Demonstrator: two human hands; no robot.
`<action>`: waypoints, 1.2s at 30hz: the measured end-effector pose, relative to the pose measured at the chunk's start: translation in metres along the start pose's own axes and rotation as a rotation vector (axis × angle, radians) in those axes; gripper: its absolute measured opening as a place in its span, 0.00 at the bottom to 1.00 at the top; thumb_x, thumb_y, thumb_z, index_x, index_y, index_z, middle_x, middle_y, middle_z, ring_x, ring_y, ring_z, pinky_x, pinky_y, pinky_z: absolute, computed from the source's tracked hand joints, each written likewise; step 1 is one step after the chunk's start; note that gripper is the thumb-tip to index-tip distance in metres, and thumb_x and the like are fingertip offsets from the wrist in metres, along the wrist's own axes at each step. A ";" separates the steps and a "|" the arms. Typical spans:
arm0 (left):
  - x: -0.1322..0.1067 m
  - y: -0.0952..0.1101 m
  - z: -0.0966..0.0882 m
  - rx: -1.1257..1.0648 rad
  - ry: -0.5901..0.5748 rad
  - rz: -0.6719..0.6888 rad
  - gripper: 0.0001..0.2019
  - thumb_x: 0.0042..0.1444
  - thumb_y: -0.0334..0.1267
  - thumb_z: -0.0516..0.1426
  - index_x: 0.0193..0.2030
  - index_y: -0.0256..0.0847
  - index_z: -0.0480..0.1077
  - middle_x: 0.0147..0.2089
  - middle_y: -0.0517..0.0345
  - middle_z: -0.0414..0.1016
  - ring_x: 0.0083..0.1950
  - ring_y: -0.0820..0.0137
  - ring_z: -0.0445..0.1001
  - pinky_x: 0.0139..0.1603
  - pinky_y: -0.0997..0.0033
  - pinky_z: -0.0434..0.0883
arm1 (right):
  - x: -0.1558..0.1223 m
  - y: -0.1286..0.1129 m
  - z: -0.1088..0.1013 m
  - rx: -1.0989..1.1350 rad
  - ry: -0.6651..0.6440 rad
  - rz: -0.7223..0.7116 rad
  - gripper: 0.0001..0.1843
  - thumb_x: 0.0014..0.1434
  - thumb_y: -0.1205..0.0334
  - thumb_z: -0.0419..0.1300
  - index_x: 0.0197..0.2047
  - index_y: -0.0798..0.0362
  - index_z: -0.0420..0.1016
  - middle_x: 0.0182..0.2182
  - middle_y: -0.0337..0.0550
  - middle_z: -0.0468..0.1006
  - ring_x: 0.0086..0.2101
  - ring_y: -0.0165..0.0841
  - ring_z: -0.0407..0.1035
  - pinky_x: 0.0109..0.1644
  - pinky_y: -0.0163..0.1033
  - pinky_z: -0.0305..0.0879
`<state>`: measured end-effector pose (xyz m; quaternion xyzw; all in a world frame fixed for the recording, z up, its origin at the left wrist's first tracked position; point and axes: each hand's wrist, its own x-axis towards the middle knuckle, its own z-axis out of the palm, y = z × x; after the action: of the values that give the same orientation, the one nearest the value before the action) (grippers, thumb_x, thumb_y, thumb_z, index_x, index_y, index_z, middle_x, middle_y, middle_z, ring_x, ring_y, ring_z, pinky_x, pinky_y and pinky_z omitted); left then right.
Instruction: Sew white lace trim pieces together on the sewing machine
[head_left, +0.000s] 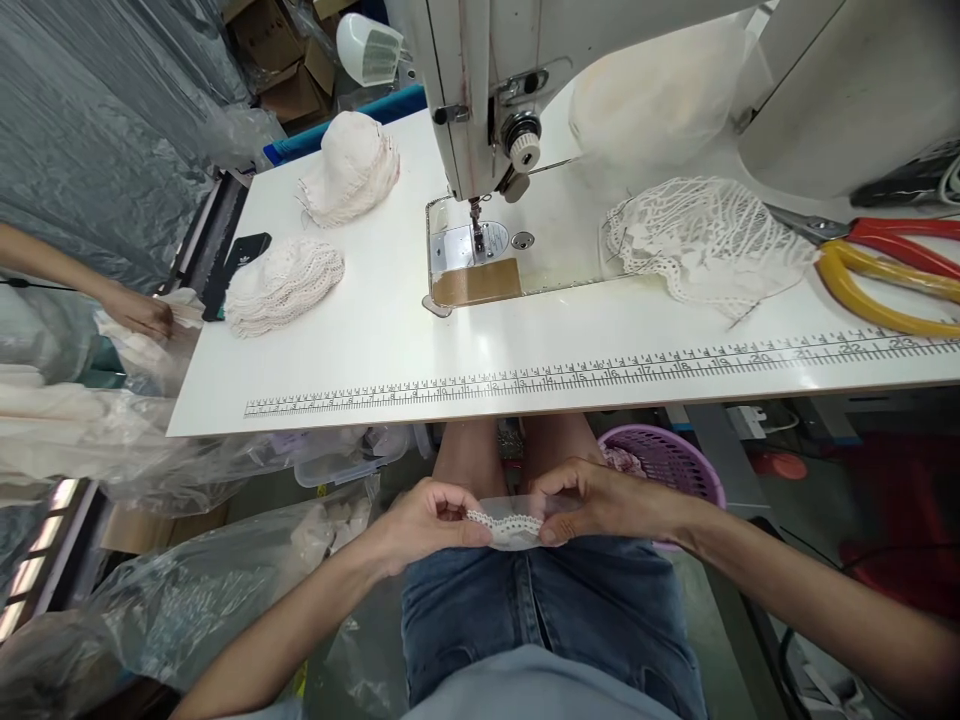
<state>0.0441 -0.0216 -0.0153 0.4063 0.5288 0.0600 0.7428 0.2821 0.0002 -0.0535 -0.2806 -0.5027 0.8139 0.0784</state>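
Observation:
Above my lap, in front of the table edge, a small piece of sheer white fabric with lace trim (514, 527) is stretched between my two hands. My left hand (439, 520) pinches its left end between thumb and fingers. At the other end, my right hand (574, 503) grips it the same way. The lace edge runs across the piece in a shallow curve. Beyond the hands, the sewing machine's needle and presser foot (478, 232) stand over the metal plate, with no fabric seen under them.
White lace pieces lie in stacks at the table's left (285, 285) and back left (351, 165). More lace (705, 240) sits right of the machine beside red-and-yellow-handled scissors (885, 262). A purple basket (675, 465) stands below. Another person's hand (139, 312) handles fabric at far left.

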 end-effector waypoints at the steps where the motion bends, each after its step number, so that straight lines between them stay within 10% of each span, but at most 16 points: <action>1: -0.001 0.001 -0.001 0.017 -0.014 0.015 0.14 0.42 0.45 0.66 0.28 0.35 0.75 0.28 0.59 0.68 0.29 0.76 0.63 0.30 0.77 0.59 | 0.001 -0.001 0.001 0.006 0.002 0.008 0.15 0.48 0.53 0.66 0.30 0.58 0.74 0.24 0.37 0.69 0.27 0.27 0.62 0.31 0.32 0.55; 10: 0.009 0.036 0.003 0.360 -0.177 0.117 0.11 0.45 0.43 0.63 0.29 0.36 0.74 0.23 0.63 0.65 0.25 0.78 0.59 0.25 0.78 0.55 | 0.007 -0.018 0.008 -0.027 -0.040 0.011 0.14 0.49 0.54 0.65 0.32 0.59 0.75 0.24 0.36 0.69 0.26 0.26 0.62 0.30 0.31 0.57; 36: -0.005 0.015 -0.014 0.148 -0.087 0.010 0.13 0.43 0.45 0.65 0.28 0.36 0.73 0.25 0.61 0.67 0.27 0.77 0.62 0.29 0.78 0.60 | 0.007 -0.005 0.005 -0.092 0.002 -0.081 0.14 0.50 0.51 0.64 0.31 0.55 0.75 0.30 0.38 0.70 0.33 0.31 0.64 0.37 0.34 0.59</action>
<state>0.0353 -0.0069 -0.0027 0.4650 0.4968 0.0065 0.7327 0.2731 0.0013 -0.0504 -0.2642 -0.5505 0.7857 0.0987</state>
